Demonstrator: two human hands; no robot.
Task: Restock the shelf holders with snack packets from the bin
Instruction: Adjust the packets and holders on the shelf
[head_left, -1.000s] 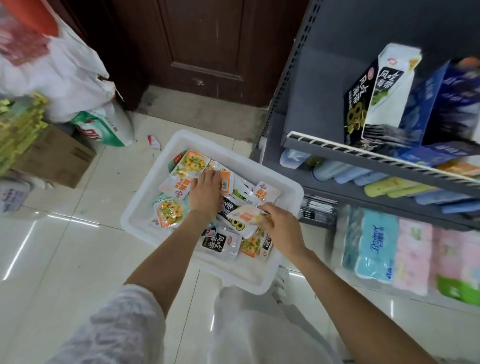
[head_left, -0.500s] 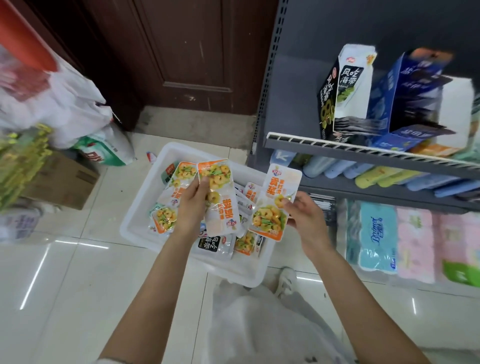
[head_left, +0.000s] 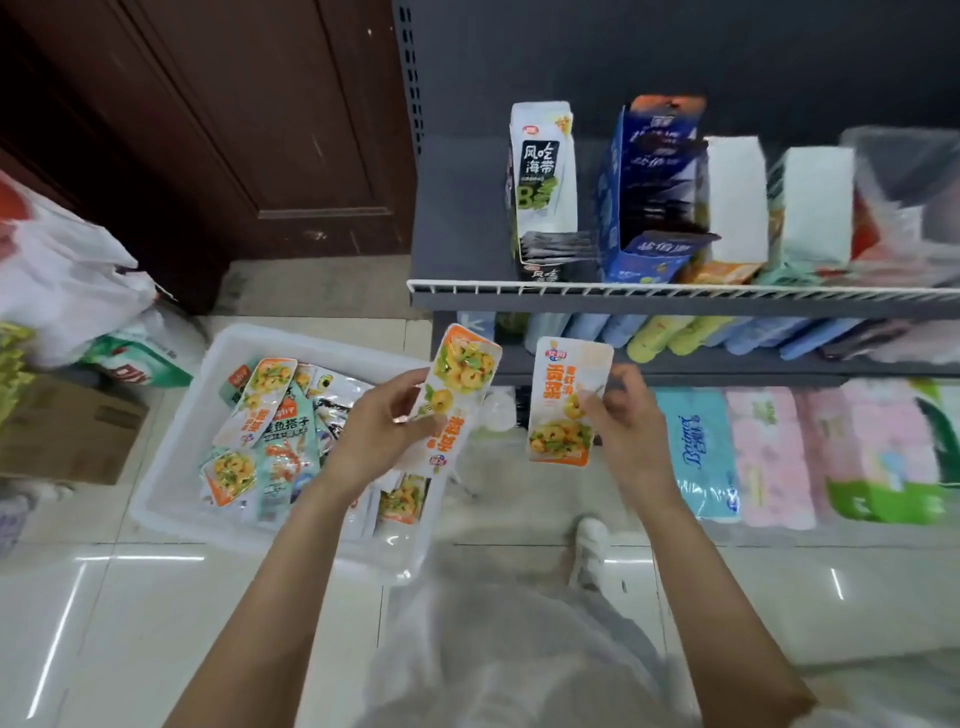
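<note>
My left hand (head_left: 382, 431) grips an orange-and-white snack packet (head_left: 457, 384), held upside down above the right side of the white bin (head_left: 176, 467). My right hand (head_left: 626, 431) pinches a second packet of the same kind (head_left: 563, 395), upright, in front of the lower shelf. Several more packets (head_left: 265, 421) lie loose in the bin on the floor. On the grey shelf (head_left: 675, 299) stand cardboard holders: a white-and-black one (head_left: 543, 176), a blue one (head_left: 644, 208) and an orange-fronted one (head_left: 727, 270).
Tissue packs (head_left: 779, 452) fill the bottom shelf at right. A brown door (head_left: 234, 130) stands behind the bin. White plastic bags (head_left: 57, 270) and a cardboard box (head_left: 67, 431) sit at left. My white shoe (head_left: 589, 551) is on the tiled floor.
Both hands went from sorting in the bin to lifting one packet each. They have since risen and moved right toward the shelf, the view turning with them.
</note>
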